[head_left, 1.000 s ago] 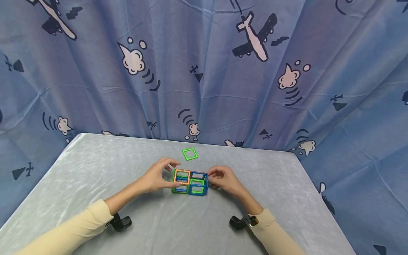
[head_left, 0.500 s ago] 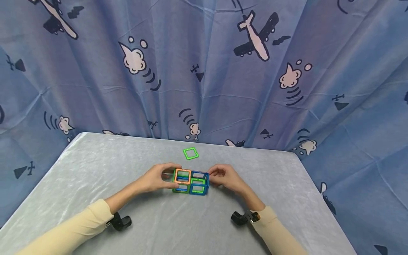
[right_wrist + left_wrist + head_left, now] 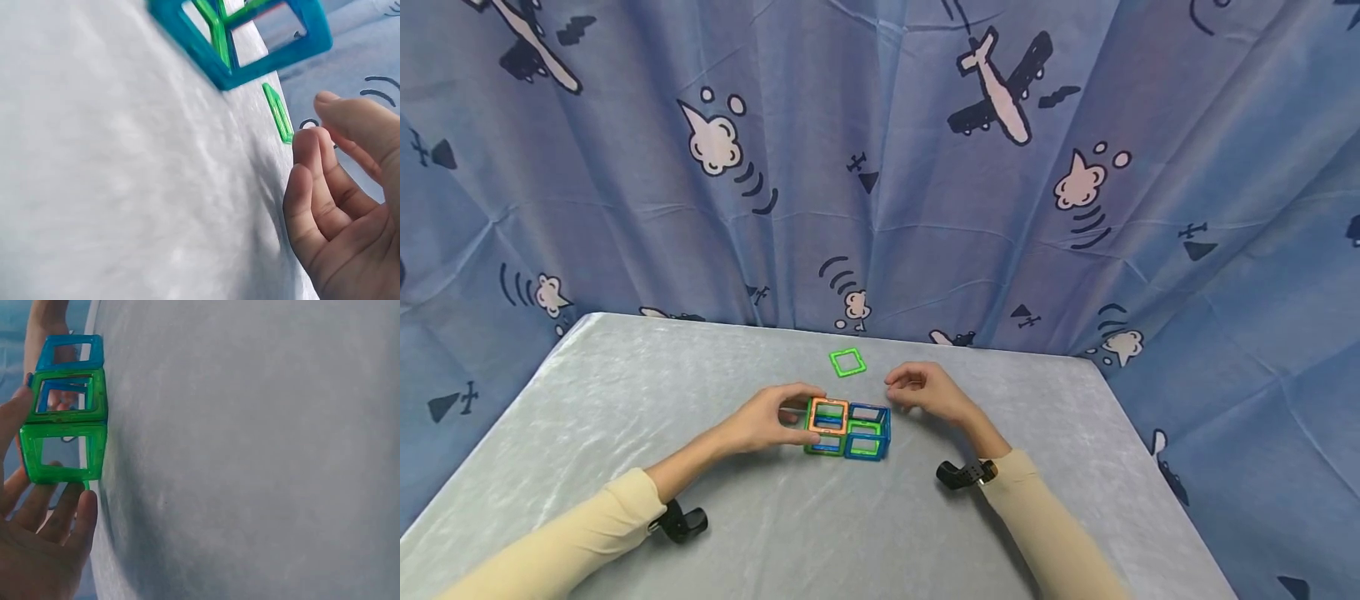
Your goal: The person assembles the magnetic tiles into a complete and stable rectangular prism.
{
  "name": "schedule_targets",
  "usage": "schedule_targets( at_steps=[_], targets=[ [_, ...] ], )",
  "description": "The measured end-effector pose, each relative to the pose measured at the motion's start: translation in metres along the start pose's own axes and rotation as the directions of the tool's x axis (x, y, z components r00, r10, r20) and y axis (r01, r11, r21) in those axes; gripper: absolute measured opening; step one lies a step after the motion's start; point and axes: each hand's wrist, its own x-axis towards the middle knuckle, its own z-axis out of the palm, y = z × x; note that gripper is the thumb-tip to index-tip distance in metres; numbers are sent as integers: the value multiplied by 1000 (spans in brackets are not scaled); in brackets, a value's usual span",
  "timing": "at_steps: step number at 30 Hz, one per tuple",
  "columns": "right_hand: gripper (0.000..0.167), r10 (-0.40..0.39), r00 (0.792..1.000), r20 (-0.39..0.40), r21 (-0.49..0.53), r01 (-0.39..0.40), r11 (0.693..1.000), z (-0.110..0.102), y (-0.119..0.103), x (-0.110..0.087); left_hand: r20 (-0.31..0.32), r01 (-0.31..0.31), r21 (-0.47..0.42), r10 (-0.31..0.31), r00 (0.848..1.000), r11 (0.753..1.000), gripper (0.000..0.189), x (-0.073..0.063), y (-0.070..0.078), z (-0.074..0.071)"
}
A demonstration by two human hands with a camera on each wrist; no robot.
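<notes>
A two-cube block of magnetic tiles (image 3: 847,427) stands on the table, with green and blue frames and an orange tile (image 3: 830,402) on the left cube's top. My left hand (image 3: 767,421) grips its left end, thumb at the near side and fingers behind. In the left wrist view, the green end frame (image 3: 65,474) sits between that thumb and fingers. My right hand (image 3: 931,392) is off to the block's right and back, fingers loosely bent with nothing in them. Beyond the block, a single green square tile (image 3: 853,372) lies flat; the right wrist view shows it past the fingertips (image 3: 306,145).
The table (image 3: 760,533) has a pale, shiny cloth. A blue curtain (image 3: 910,250) printed with planes hangs right behind its back edge. Black wrist cameras (image 3: 683,523) sit on both forearms.
My right hand has left the block's right end and moved back, toward the far side of the table. The left fingers have closed in on the block, which stays in place.
</notes>
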Motion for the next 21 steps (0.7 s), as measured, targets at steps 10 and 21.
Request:
schedule_targets(
  at_steps=[10,21],
  targets=[
    [30,-71,997,19,-138,73,988,3,-1,31,-5,14,22,-14,1000,1000,57,1,-1,2],
    [42,-102,995,25,-270,105,957,9,7,61,11,21,29,-21,1000,999,55,2,0,1]
  ],
)
